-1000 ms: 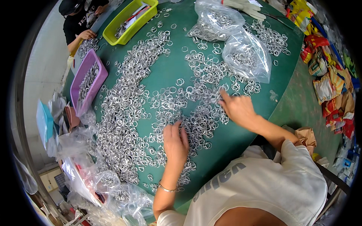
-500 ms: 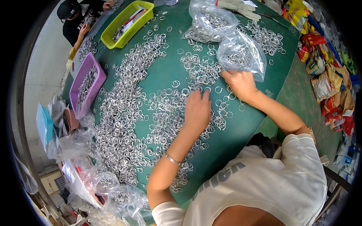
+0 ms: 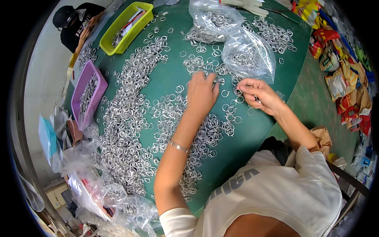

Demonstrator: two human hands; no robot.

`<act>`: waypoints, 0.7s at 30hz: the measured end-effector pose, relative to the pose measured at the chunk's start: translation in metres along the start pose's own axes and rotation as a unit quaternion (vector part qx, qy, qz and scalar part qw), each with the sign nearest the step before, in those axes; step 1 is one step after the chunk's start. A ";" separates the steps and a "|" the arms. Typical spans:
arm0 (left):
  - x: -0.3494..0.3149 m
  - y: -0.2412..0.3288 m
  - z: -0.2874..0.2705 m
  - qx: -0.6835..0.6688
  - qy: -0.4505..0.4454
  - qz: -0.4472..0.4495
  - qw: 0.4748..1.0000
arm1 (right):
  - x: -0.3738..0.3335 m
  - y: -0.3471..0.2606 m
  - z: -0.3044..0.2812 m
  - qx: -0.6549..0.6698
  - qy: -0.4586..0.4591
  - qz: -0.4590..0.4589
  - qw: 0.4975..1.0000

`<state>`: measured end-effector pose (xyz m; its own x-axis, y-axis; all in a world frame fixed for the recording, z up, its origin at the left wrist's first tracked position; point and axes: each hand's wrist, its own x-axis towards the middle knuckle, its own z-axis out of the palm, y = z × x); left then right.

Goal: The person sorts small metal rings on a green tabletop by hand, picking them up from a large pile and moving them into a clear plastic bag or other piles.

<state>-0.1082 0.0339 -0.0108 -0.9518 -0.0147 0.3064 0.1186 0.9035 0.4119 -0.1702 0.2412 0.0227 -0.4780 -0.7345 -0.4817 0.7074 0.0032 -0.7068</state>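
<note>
The person's two hands work well apart from each other above a green desk (image 3: 239,148) strewn with silvery metal rings (image 3: 126,110). The left hand (image 3: 202,91) reaches forward with fingers and thumb parted, the tips down among rings at the lower edge of the upper pile (image 3: 193,62); a thin bracelet (image 3: 179,146) circles that forearm. The right hand (image 3: 258,94) is turned partly palm-up, thumb and forefinger pinched together and the other fingers curled around a little metal (a ring or two, though how many cannot be told).

Most of the rings lie in a long band down the left part of the desk, with a second heap (image 3: 169,120) beside the left forearm. Just beyond the right hand sits a clear plastic bag (image 3: 248,59) with more rings inside, touching another bag (image 3: 216,19) of them. A lime-green basin (image 3: 131,39) and a purple basin (image 3: 99,87) stand farther left, both holding metal pieces. Past the basins, a co-worker in a dark cap (image 3: 63,16) bends over the far side.
</note>
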 end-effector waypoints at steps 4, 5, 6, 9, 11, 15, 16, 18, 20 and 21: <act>-0.037 0.001 -0.023 0.004 -0.010 -0.032 0.999 | -0.007 0.020 -0.003 -0.708 0.258 -0.252 0.607; -0.045 0.003 -0.028 0.002 -0.013 -0.045 0.999 | -0.008 0.026 0.000 -0.715 0.235 -0.249 0.610; -0.053 0.005 -0.031 0.003 -0.012 -0.051 0.999 | -0.009 0.033 0.005 -0.722 0.212 -0.246 0.611; -0.072 0.010 -0.038 0.013 -0.019 -0.075 0.997 | -0.016 0.056 0.022 -0.732 0.122 -0.252 0.621; -0.078 0.011 -0.040 0.031 -0.037 -0.098 0.994 | -0.017 0.063 0.023 -0.710 0.093 -0.291 0.634; -0.062 0.012 -0.039 0.003 0.017 -0.078 0.997 | -0.018 0.046 0.015 -0.682 0.265 -0.270 0.625; -0.051 0.019 -0.037 0.004 0.032 -0.058 0.998 | -0.019 0.035 0.011 -0.701 0.292 -0.231 0.608; -0.021 0.027 -0.020 0.016 0.053 -0.030 0.998 | -0.018 0.027 0.003 -0.717 0.318 -0.203 0.586; 0.006 0.025 -0.001 0.034 0.040 -0.025 0.998 | -0.012 0.028 -0.001 -0.717 0.308 -0.232 0.581; 0.020 0.023 0.008 0.025 0.032 -0.022 0.999 | -0.011 0.023 -0.003 -0.715 0.307 -0.240 0.580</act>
<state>-0.1261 0.0578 -0.0017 -0.9353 -0.0810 0.3444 0.0612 0.9216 0.3832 -0.1506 0.2512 0.0101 -0.8478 -0.5041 0.1647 -0.5290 0.7814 -0.3310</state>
